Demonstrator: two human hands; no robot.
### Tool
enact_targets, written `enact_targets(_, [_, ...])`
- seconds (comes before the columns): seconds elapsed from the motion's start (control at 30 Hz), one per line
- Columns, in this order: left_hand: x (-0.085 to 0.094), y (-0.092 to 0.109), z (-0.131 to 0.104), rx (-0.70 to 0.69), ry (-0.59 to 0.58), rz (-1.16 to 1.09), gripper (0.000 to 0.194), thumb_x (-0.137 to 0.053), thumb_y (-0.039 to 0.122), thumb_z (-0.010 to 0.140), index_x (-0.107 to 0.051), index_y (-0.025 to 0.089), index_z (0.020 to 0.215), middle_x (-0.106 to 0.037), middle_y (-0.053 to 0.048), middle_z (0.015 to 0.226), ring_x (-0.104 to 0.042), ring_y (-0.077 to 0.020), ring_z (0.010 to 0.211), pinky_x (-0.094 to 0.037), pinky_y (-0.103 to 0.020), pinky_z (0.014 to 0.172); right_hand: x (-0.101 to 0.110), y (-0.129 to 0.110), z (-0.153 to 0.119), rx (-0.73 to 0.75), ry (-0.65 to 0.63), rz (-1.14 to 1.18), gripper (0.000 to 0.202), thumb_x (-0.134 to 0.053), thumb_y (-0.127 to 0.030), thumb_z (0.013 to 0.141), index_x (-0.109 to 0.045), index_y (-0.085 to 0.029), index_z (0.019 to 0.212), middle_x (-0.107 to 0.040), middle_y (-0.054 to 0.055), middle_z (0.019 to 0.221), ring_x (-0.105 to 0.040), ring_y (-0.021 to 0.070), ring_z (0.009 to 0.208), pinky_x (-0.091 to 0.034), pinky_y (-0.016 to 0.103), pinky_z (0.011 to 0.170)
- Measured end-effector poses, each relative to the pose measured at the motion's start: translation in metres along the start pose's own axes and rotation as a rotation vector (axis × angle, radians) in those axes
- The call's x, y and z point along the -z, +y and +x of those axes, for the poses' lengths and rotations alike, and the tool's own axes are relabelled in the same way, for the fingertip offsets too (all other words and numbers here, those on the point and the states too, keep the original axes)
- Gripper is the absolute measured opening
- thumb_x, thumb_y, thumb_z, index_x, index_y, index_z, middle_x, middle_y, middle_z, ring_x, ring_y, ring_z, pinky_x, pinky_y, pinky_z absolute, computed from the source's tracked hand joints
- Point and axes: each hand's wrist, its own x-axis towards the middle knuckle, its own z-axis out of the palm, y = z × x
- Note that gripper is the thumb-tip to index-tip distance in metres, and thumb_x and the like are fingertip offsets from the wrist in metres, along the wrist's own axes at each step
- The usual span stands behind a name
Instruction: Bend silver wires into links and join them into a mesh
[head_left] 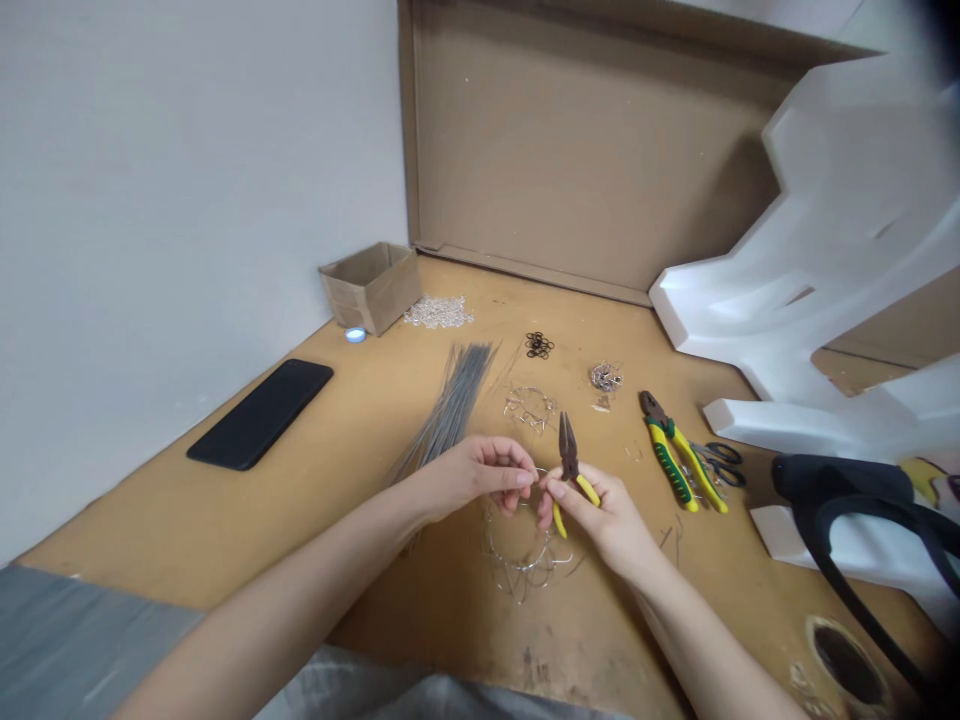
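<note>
My left hand (501, 474) pinches the upper part of a ring of thin silver wire (517, 566) at its fingertips. Close beside it, my right hand (589, 510) holds small yellow-handled pliers (570, 462) in the palm, their dark jaws pointing up, while its thumb and fingertips meet at the same ring. The ring hangs below both hands, with short wire ends sticking out around it. Behind the left hand lies a bundle of straight grey wires (456, 392). A second wire ring (529, 406) rests on the table beyond the hands.
A black phone (260, 413) lies left. Farther back are a small cardboard box (373, 287), clear small pieces (439, 311), black rings (538, 345) and a wire cluster (606, 377). Green-yellow pliers (679, 450), scissors (721, 462) and white foam (817, 420) are at right.
</note>
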Motion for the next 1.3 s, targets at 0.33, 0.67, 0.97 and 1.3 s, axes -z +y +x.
enact_targets(0.33, [-0.001,0.002,-0.002,-0.042,-0.032,0.141,0.015,-0.058,0.027,0.076,-0.054,0.012,0.076,-0.058,0.001,0.066,-0.053,-0.0061,0.05,-0.043,-0.02,0.052,0.001,0.01,-0.001,-0.009,-0.023,0.143,0.019,-0.054,-0.036,0.082,-0.055,-0.017,0.082,-0.061,0.0,0.064,-0.059,0.0135,0.055,-0.045,0.026,0.055])
enact_targets(0.67, [-0.02,-0.006,-0.002,-0.215,0.296,0.368,0.014,-0.053,0.027,0.079,-0.055,0.013,0.077,-0.056,0.001,0.065,-0.054,-0.0075,0.055,-0.043,-0.019,0.053,0.0,0.005,0.002,-0.008,0.028,0.04,0.028,-0.053,-0.045,0.081,-0.053,-0.017,0.082,-0.06,0.0,0.062,-0.059,0.0137,0.056,-0.044,0.026,0.054])
enact_targets(0.97, [-0.015,0.002,-0.006,-0.154,0.207,0.454,0.013,-0.052,0.026,0.079,-0.055,0.014,0.08,-0.055,0.002,0.062,-0.052,-0.0073,0.053,-0.042,-0.019,0.053,0.002,0.003,0.0,-0.007,0.034,0.045,0.023,-0.054,-0.041,0.081,-0.053,-0.017,0.08,-0.061,0.0,0.063,-0.059,0.0137,0.056,-0.044,0.026,0.056])
enact_targets(1.3, [-0.013,0.001,-0.007,-0.113,0.21,0.606,0.012,-0.049,0.025,0.08,-0.053,0.015,0.075,-0.055,0.003,0.056,-0.053,-0.0078,0.051,-0.04,-0.017,0.05,0.004,0.006,0.0,-0.028,0.017,0.085,0.02,-0.055,-0.037,0.081,-0.055,-0.017,0.081,-0.06,0.0,0.063,-0.058,0.0133,0.055,-0.044,0.026,0.055])
